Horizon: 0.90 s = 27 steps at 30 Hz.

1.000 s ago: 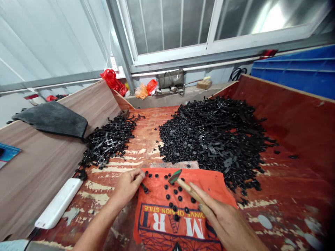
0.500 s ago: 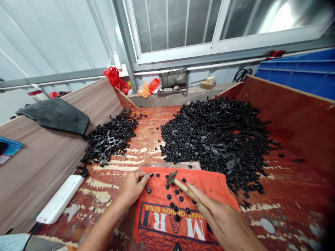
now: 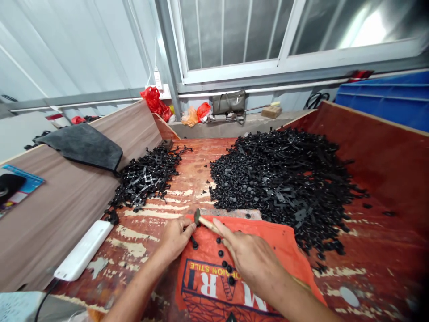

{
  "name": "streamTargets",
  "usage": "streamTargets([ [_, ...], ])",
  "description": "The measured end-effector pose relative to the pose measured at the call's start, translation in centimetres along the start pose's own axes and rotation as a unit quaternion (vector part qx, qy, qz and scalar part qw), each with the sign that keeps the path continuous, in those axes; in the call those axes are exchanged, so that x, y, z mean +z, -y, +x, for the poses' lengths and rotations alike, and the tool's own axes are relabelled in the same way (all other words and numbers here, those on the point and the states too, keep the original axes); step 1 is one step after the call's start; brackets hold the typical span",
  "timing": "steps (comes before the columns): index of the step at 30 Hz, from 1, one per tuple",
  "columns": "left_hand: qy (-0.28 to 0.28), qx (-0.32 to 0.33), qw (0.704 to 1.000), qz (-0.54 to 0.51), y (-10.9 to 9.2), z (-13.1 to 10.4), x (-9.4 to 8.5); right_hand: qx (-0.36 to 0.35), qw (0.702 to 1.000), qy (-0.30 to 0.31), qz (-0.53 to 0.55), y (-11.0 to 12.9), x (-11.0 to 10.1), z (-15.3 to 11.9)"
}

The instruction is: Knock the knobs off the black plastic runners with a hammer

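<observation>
My right hand (image 3: 251, 257) is closed around the wooden handle of a small hammer (image 3: 208, 224). The hammer's dark head is right at the fingertips of my left hand (image 3: 177, 237). Thumb and fingers of that hand pinch a small black linkage part (image 3: 195, 244), whose round end pokes out below them; the hammer head hides its other end. Under both hands lies an orange printed bag (image 3: 275, 230), flat on the table. Several round black studs (image 3: 229, 269) are scattered on it, some hidden by my right hand and forearm.
A big heap of black strips and rivets (image 3: 288, 174) fills the right side. Linked black parts (image 3: 147, 172) form a smaller pile at left. Near it lie a white power strip (image 3: 83, 250) and a dark cloth (image 3: 83, 145) over the wooden side board (image 3: 87, 205).
The hammer has moved left and down from above the studs to my left fingertips, my right hand following. My left hand keeps its pinch. The whole view has shifted slightly.
</observation>
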<state>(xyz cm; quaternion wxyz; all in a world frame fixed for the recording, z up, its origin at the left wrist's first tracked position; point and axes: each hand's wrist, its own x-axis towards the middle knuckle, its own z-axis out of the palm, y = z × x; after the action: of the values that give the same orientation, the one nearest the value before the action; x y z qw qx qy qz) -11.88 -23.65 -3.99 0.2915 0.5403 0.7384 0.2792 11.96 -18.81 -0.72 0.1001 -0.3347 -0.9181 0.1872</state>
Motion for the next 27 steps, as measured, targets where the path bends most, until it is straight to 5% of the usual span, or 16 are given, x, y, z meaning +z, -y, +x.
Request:
streamTargets([
  [4,0.001,0.003,0.999,-0.038,0.5,0.0,0.3,0.014,1.0,-0.021,0.018,0.1,-0.3,-0.1],
  [9,0.004,-0.001,0.999,-0.039,0.7,-0.1,0.5,0.033,0.998,0.04,-0.032,0.5,0.0,0.3],
  [13,-0.005,-0.011,0.998,-0.055,0.5,-0.5,-0.1,0.046,0.994,-0.039,0.087,0.1,-1.5,-0.5],
  [17,0.009,-0.032,0.983,-0.181,-1.3,-0.9,-1.7,0.083,0.976,-0.087,0.18,-1.3,-3.9,-2.3],
  [20,0.061,-0.041,0.96,-0.269,-3.2,-1.3,-2.3,0.098,0.962,-0.075,0.242,-2.0,-3.8,-3.0],
  [23,0.087,-0.027,0.948,-0.306,-4.7,-1.7,-1.7,0.131,0.942,-0.06,0.303,-1.6,-2.5,-2.4],
  [27,0.046,0.026,0.968,-0.245,-6.0,-2.4,0.2,0.113,0.917,-0.088,0.372,-0.2,-1.7,-0.2],
])
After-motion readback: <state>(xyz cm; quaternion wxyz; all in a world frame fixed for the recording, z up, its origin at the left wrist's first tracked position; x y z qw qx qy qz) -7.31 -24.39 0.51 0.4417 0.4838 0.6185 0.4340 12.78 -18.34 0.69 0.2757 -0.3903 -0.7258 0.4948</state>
